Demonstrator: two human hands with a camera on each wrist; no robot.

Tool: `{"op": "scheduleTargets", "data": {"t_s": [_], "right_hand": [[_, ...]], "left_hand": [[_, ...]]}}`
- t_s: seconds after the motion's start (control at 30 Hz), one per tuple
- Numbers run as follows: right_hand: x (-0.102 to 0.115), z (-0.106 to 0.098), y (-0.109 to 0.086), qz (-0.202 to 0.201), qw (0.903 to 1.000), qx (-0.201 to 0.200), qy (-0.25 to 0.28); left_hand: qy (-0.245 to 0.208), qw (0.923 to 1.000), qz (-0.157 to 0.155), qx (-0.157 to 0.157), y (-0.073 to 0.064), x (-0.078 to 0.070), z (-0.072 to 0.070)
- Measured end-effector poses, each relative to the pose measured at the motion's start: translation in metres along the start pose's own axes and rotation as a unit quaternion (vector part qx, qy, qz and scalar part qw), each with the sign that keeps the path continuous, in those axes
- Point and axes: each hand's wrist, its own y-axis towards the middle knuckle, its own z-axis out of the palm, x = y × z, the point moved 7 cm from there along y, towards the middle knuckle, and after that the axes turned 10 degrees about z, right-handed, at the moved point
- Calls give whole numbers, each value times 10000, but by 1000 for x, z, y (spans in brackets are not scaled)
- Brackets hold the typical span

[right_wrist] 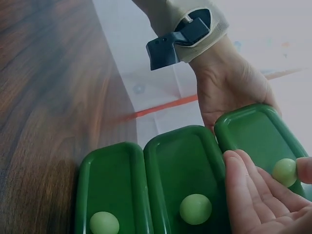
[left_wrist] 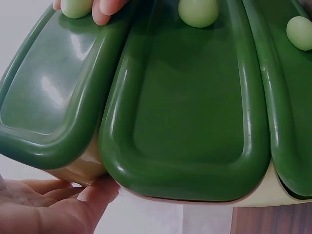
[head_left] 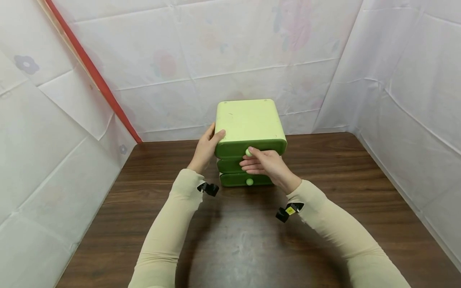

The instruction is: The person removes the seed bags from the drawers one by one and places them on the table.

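A small drawer cabinet with a pale green top stands against the back wall, its dark green drawer fronts stacked and each bearing a round light green knob. My right hand pinches the top drawer's knob between thumb and index finger. Its other fingers extend across the middle drawer front, hiding that knob in the head view; the middle knob shows in the left wrist view. My left hand rests against the cabinet's left side, with the thumb over the top edge. Below is the bottom drawer's knob.
The cabinet stands on a dark wood-grain table. White patterned sheeting covers the walls behind and on both sides. A red strip runs down the back left corner. Both wrists carry small black camera mounts.
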Motion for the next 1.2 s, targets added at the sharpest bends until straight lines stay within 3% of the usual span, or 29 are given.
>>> {"op": "scheduleTargets", "data": {"t_s": [0.3, 0.57, 0.67, 0.8, 1.03, 1.2], "right_hand": [[-3, -6, 3, -44, 9997, -108, 222], [-5, -7, -2, 44, 9997, -144, 180], [-7, -7, -6, 87, 9999, -110, 97], [-11, -5, -15, 68, 10000, -49, 11], [-17, 2, -34, -111, 9998, 170, -34], [-24, 6, -45, -160, 9996, 215, -54]], "left_hand": [[-159, 9998, 21, 92, -2, -5, 2], [-80, 9998, 7, 156, -14, -32, 7], [-27, 9998, 25, 172, -16, -33, 8], [92, 9998, -6, 199, -16, -32, 8], [433, 9990, 38, 124, -4, 0, 2], [414, 9990, -19, 171, -4, 1, 3]]}}
